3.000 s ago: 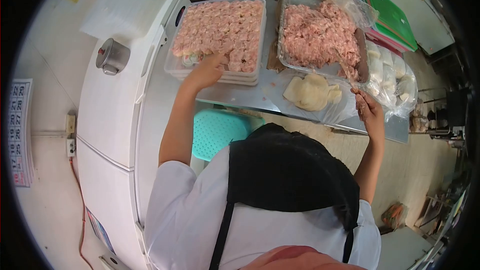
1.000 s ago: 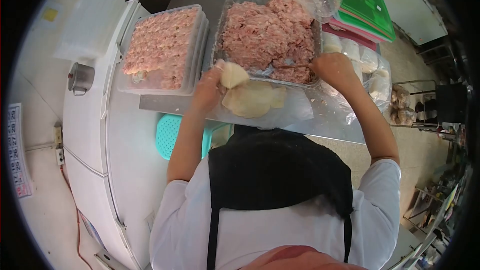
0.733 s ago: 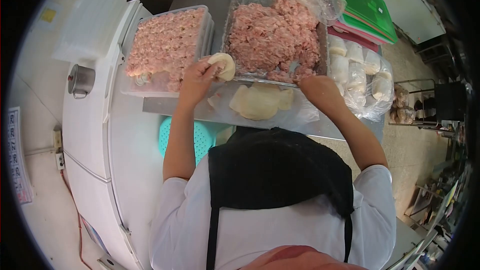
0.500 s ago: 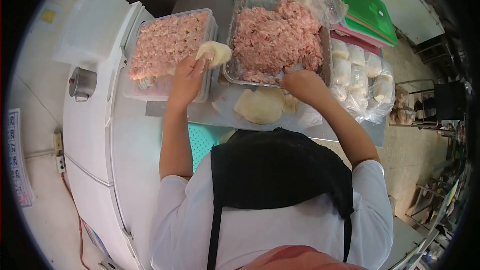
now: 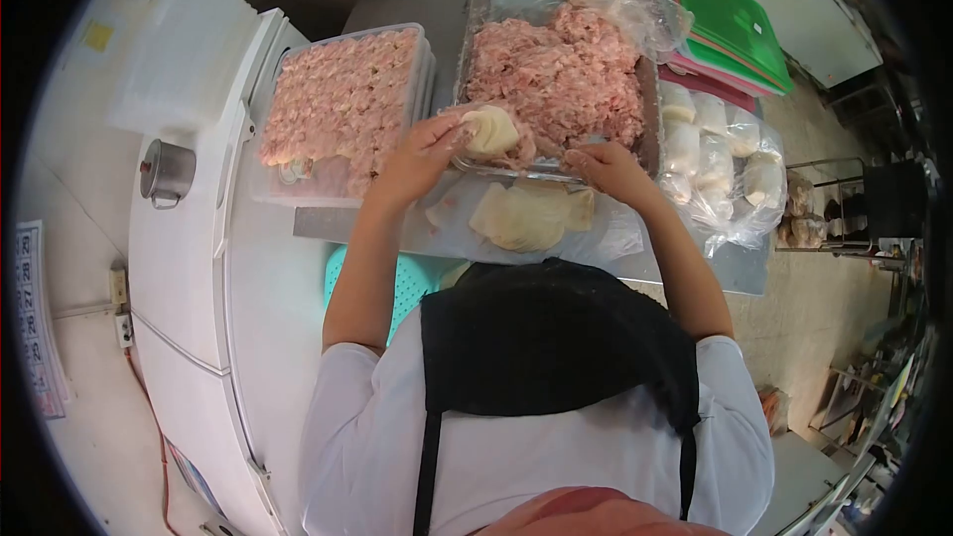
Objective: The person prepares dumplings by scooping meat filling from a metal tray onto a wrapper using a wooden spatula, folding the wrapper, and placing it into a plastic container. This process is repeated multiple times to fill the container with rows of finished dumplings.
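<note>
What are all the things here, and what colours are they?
table: one, grey, centre
tray: one, silver, on table
mince: one heap, pink, in tray
stacked boxes: count unclear, clear, left of tray
lumps: many, pink, in top box
dough sheets: some, cream, before tray
dough piece: one, cream, in left hand
rolls: several, white, bagged, right
flat stack: one, green and pink, far right
pot: one, grey, left
basket: one, turquoise, below table
calendar: one, white, left wall
apron: one, black, on person
hands: left, right, by tray
</note>
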